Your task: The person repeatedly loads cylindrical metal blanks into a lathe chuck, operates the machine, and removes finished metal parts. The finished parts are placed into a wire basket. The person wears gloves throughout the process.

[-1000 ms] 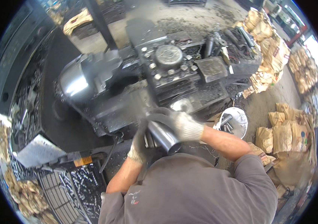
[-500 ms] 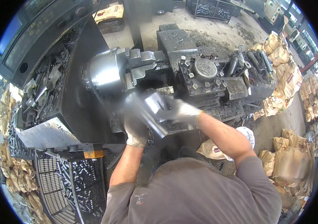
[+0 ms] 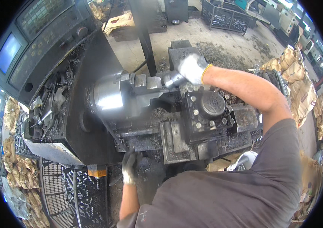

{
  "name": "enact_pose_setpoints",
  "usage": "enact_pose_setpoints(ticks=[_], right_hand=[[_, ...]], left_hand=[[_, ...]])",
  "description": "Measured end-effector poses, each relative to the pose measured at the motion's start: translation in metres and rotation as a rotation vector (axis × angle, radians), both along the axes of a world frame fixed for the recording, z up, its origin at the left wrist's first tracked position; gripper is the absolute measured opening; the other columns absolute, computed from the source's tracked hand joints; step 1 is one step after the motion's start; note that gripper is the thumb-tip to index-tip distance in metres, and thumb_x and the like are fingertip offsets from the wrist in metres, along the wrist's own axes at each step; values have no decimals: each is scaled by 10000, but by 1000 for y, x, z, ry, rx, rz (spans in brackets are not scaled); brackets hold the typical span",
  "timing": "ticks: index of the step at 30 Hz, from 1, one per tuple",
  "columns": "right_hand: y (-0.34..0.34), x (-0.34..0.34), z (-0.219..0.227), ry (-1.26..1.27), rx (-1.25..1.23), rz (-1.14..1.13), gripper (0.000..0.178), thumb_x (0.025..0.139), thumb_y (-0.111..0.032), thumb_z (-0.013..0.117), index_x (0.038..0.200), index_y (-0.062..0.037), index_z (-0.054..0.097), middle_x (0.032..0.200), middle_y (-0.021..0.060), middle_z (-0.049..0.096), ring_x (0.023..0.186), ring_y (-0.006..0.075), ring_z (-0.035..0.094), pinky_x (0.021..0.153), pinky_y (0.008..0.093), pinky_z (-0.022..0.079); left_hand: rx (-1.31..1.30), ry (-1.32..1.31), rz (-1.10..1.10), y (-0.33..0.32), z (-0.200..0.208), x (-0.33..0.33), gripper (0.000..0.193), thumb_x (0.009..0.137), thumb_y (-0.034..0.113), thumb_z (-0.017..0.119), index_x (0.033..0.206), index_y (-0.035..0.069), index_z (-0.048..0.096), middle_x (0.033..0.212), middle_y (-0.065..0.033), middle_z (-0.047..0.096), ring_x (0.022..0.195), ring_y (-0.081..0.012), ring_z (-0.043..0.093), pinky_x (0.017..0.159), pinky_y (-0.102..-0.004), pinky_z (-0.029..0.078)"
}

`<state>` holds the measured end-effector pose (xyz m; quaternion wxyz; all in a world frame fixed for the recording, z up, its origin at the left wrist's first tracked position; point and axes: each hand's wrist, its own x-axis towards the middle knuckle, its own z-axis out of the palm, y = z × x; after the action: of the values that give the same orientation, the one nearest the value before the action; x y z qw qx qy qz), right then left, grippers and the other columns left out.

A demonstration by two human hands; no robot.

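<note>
My right hand (image 3: pixel 193 69), in a white work glove, is closed round a short shiny metal cylinder (image 3: pixel 174 79). That cylinder lies level with the jaws (image 3: pixel 146 82) of the lathe chuck (image 3: pixel 109 94), its left end close to them. Whether it touches them I cannot tell. Lower down, my left hand (image 3: pixel 130 165) hangs below the front of the machine, in a glove with darkened fingers. Motion blurs those fingers, and nothing can be made out in them. Just right of the chuck sits the square tool post (image 3: pixel 209 106) with its bolts and round cap.
At left are a control panel (image 3: pixel 32 49) and a ledge of scrap and tools (image 3: pixel 53 102). A crate (image 3: pixel 51 190) of small metal parts stands lower left. Brown paper sacks (image 3: pixel 296 72) are stacked at right. A dark post (image 3: pixel 143 41) rises behind the chuck.
My right hand has swung up and away to the far side of the chuck with the cylinder. My left hand has dropped lower; the long shiny piece near it is out of sight.
</note>
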<state>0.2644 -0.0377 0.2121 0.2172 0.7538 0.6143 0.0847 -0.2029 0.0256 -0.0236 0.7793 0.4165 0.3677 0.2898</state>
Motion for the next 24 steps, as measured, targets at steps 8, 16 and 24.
enact_pose_setpoints(ticks=[8,16,24], right_hand=[[44,32,-92,887,-25,-4,654,680,-389,866,1215,-43,718,1039,195,797,956,351,770,833,442,606],[49,7,-49,503,-279,-172,397,719,-389,905,965,-86,834,973,129,815,876,261,774,835,417,603],[47,13,-66,955,26,-198,604,786,-368,849,1268,-31,710,1016,179,788,845,268,755,745,404,621]], left_hand=[[-107,232,559,-11,-58,-121,416,1041,485,649,1251,127,683,1089,-67,716,993,-272,682,932,-476,540],[-339,-22,750,39,-25,-178,451,1056,629,542,888,214,589,710,72,509,625,-147,468,677,-360,434],[-181,55,658,70,-30,-181,275,1068,427,600,951,184,654,760,93,568,597,-105,452,590,-305,362]])
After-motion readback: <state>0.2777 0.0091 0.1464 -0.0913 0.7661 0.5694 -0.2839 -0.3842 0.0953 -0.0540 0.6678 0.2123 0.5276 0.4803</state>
